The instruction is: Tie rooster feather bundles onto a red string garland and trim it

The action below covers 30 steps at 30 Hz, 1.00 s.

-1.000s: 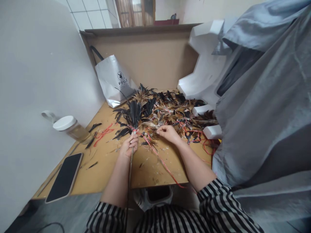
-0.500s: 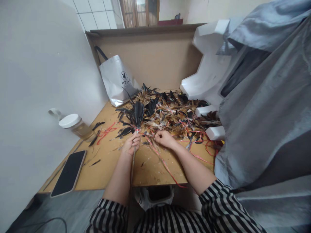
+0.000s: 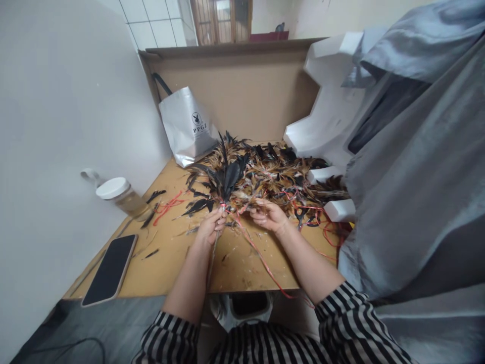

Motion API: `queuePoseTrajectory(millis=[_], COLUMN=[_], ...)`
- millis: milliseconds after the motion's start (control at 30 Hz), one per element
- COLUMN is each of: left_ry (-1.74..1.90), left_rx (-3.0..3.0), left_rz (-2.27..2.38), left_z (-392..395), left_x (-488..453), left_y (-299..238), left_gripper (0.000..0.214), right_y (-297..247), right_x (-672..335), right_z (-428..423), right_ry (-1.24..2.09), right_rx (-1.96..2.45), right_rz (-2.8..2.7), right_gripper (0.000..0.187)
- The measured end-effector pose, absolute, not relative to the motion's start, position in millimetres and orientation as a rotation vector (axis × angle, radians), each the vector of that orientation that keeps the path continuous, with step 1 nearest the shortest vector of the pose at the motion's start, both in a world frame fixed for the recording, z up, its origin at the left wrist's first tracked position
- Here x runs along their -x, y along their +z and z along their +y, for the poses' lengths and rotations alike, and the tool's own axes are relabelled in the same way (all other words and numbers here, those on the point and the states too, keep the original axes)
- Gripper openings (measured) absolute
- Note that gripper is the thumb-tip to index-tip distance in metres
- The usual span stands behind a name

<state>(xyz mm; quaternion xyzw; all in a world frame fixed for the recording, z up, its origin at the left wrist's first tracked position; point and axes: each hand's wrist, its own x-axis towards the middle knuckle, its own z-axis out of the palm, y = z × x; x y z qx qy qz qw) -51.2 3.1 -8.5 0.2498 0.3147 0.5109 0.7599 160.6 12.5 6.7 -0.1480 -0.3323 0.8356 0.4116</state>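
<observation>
My left hand (image 3: 212, 225) is closed around a thin stick (image 3: 213, 260) just below its feathered end. Black feathers (image 3: 232, 177) fan upward from that end, bound with red and white string at the base. My right hand (image 3: 270, 216) pinches a small tuft of brown feathers (image 3: 258, 202) to the right of the binding; part of the tuft is behind the fingers. From the binding a red plastic string (image 3: 262, 262) runs down over the table's front edge. A heap of brown and black feathers (image 3: 291, 177) lies just beyond both hands.
Scissors (image 3: 301, 215) and tangled red string (image 3: 329, 232) lie at right, near white foam blocks (image 3: 340, 210). On the left are a phone (image 3: 109, 270), a lidded jar (image 3: 131, 202) and red string scraps (image 3: 168, 207). A silver bag (image 3: 185, 131) leans at the back.
My right hand has moved slightly right and turned, and brown feathers now show in its fingers. The black feathers have tilted a little to the right.
</observation>
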Motion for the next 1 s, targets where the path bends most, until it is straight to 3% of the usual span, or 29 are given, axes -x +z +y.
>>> queuePoseTrajectory(millis=[333, 633, 800, 1000], left_ry=[1.149, 1.177, 1.164, 1.178], left_rx=[-0.801, -0.875, -0.904, -0.879], left_rz=[0.791, 0.887, 0.911, 0.917], left_z=[-2, -4, -4, -4], left_x=[41, 35, 33, 31], left_y=[-8, -8, -10, -12], left_gripper=[0.032, 0.032, 0.030, 0.030], right_y=[7, 6, 5, 2], right_x=[-121, -120, -117, -115], right_z=[11, 11, 8, 3], right_ry=[1.936, 2.284, 2.335, 2.300], right_rx=[0.663, 0.532, 0.446, 0.361], right_rz=[-0.891, -0.535, -0.302, -0.438], right_gripper=[0.019, 0.017, 0.018, 0.014])
